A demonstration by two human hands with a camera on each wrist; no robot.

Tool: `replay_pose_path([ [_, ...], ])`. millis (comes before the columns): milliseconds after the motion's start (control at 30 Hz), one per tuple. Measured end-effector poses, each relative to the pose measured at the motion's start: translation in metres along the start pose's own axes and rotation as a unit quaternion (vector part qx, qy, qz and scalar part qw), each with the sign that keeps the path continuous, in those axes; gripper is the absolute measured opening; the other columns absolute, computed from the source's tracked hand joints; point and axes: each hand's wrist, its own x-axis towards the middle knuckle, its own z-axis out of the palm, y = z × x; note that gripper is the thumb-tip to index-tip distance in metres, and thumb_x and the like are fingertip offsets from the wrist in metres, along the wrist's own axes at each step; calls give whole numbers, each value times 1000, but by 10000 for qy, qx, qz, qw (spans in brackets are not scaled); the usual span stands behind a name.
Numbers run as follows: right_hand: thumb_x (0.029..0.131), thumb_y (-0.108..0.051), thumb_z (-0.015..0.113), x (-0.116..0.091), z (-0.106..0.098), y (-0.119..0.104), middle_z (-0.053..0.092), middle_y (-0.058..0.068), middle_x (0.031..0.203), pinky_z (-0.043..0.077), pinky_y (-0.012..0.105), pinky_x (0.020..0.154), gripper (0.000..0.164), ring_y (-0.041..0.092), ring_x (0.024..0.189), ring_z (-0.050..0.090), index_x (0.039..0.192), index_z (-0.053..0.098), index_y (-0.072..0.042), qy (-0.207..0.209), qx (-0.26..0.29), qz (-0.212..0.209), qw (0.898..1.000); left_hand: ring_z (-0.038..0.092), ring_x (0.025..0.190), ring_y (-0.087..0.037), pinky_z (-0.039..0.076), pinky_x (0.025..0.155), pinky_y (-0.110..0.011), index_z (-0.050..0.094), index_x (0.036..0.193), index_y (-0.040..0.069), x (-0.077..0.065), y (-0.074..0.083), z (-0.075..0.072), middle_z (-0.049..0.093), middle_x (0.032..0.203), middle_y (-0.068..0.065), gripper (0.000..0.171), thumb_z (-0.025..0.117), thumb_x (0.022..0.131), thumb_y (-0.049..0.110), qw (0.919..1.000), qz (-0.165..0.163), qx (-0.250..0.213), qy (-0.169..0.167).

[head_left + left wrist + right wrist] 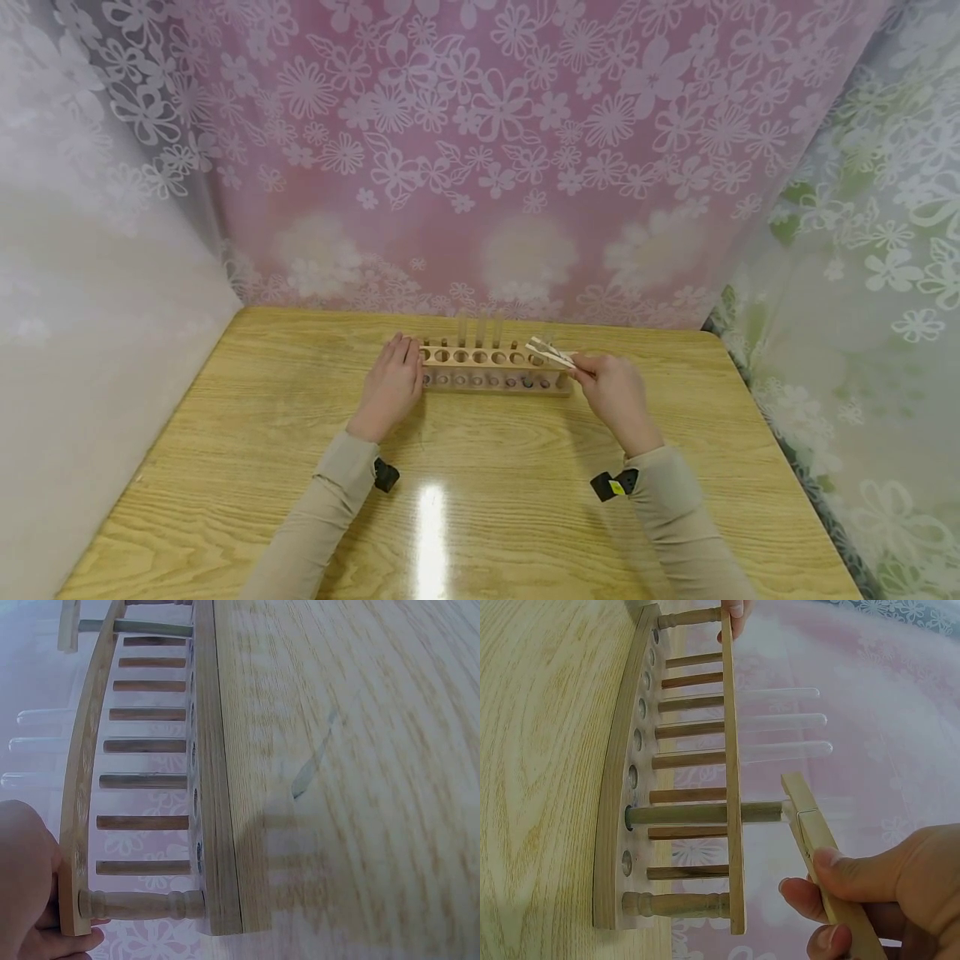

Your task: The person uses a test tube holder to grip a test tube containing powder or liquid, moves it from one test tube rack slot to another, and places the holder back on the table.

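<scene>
A wooden test tube rack (487,358) stands on the table. At its left end my left hand (392,375) grips the upper board, fingers wrapped over the edge in the left wrist view. My right hand (617,400) holds a wooden test tube clamp (810,825) between thumb and fingers. The clamp's jaws are around the upper part of a test tube (761,812) with greenish contents. That tube stands through a hole near the rack's right end, its bottom at the lower board. The tube's mouth is blurred in the right wrist view.
Several wooden pegs (150,823) line the back of the rack. Three clear test tubes (784,748) sit upside down over pegs, rounded ends up. A floral curtain (487,167) hangs behind the wooden table (495,500), with more fabric at both sides.
</scene>
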Motion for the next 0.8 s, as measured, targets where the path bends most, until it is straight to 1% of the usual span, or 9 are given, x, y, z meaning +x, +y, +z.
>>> replay_pose_path([
  [167, 89, -11, 72, 1, 1, 2, 72, 23, 101, 31, 28, 42, 30, 12, 44, 43, 116, 72, 3, 120, 109, -194, 9997, 44, 134, -42, 34, 113, -49, 54, 134, -11, 0, 0, 1, 56, 132, -28, 40, 52, 102, 12, 10000, -1, -11, 45],
  [367, 90, -9, 72, 2, 1, 2, 72, 24, 97, 31, 27, 41, 30, 12, 43, 42, 116, 71, 5, 163, 329, -217, 9991, 44, 134, -42, 35, 113, -49, 55, 134, -11, 1, 0, 1, 56, 132, -29, 39, 53, 102, 11, 9999, 12, -36, 123],
  [533, 90, -9, 71, 3, 0, 1, 73, 22, 95, 29, 26, 41, 29, 13, 41, 39, 116, 71, 5, 199, 396, -250, 9987, 43, 135, -41, 33, 114, -49, 54, 135, -11, 1, 0, 0, 55, 133, -28, 40, 52, 102, 12, 10000, -49, -82, 18],
  [667, 91, -10, 70, 3, -1, 1, 74, 20, 94, 30, 26, 41, 30, 12, 42, 39, 117, 71, 4, 199, 369, -215, 9989, 43, 135, -42, 34, 114, -50, 54, 135, -11, 1, 0, 0, 56, 132, -29, 40, 52, 102, 11, 10000, -34, -75, 28],
  [800, 93, -12, 69, 4, -2, 0, 74, 18, 87, 29, 26, 40, 30, 13, 40, 36, 120, 71, 2, 221, 354, -138, 9990, 44, 134, -42, 35, 113, -50, 54, 134, -12, 0, 1, 0, 56, 132, -29, 39, 52, 102, 11, 10000, -14, -59, 66],
])
